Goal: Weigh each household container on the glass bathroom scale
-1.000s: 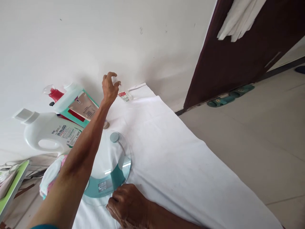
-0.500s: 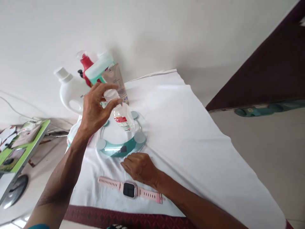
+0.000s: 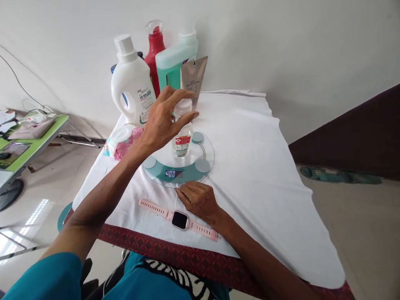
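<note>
My left hand point(image 3: 167, 118) is closed by thumb and fingers around the white-capped top of a clear plastic bottle point(image 3: 182, 146) with a red and white label. The bottle is upright over a round glass scale point(image 3: 187, 168); I cannot tell whether its base bears on the glass. Digits ending in 00 are lit on the scale's display. My right hand point(image 3: 198, 200) rests on the white cloth at the scale's near edge, fingers curled in and nothing visible in them. Just below it lies a pink-strapped smartwatch point(image 3: 180, 220), face up.
Behind the scale stand a white detergent bottle point(image 3: 131, 87), a red bottle point(image 3: 153, 52), a green bottle point(image 3: 171, 60) and a beige tube point(image 3: 194, 77). A pink wipes pack point(image 3: 125, 143) lies to the left. White cloth point(image 3: 250, 166) covers the table; a green-topped table point(image 3: 37, 133) stands farther left.
The camera view has turned and shifted, so the table sits differently in it. My left hand keeps its hold on the bottle, which now looks more upright. The scale's digits show more clearly.
</note>
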### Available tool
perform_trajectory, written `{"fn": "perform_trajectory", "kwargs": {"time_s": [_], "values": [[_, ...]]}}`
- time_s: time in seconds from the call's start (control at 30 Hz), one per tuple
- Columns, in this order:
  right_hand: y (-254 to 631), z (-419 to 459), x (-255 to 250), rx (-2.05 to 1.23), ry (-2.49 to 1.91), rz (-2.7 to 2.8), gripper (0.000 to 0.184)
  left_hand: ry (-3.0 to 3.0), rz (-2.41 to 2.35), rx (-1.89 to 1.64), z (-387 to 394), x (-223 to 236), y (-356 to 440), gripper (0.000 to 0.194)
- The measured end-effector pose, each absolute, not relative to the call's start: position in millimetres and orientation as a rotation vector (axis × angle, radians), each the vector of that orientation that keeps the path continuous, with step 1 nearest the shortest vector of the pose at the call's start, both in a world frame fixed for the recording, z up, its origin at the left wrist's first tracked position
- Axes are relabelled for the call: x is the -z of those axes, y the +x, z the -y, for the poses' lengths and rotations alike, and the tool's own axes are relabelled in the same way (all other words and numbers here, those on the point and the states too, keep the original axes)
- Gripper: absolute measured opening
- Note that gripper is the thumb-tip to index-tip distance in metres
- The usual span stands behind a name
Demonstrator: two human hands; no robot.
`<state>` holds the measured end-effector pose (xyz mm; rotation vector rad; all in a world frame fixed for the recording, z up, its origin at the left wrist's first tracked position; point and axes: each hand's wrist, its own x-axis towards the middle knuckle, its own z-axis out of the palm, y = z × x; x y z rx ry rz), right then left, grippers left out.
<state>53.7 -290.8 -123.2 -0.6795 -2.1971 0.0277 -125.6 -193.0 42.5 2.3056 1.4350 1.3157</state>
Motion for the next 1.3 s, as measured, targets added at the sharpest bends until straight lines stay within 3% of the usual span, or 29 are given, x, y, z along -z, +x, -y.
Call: {"fn": "perform_trajectory", "kwargs": {"time_s": [0.27,0.5,0.63,0.83,1.0,1.3], "values": [[53.5,293.3,122.4,-0.024,-0.696,2.243,0.039,2.043,-1.44,-1.549,217.2,-15.6,-143.0,0.064],[53.0,294.6,120.8,0.019,-0.713,2.267,0.041,1.949,-1.752,-1.628,250.0,69.7,-182.5,0.018],[51.2,297.5,119.3,0.06,-0.737,2.284,0.041,1.883,-1.804,-1.534,253.9,99.9,-196.5,0.017],[50.9,301.4,119.8,0.072,-0.743,2.288,0.039,1.89,-1.859,-1.509,252.3,109.1,-200.4,0.013],[53.4,301.1,120.8,0.049,-0.746,2.261,0.038,1.899,-1.963,-1.432,258.2,114.9,-197.2,0.026],[58.3,305.6,119.0,0.084,-0.795,2.294,0.04,1.847,-2.016,-1.452,267.5,116.4,-197.7,0.032]]}}
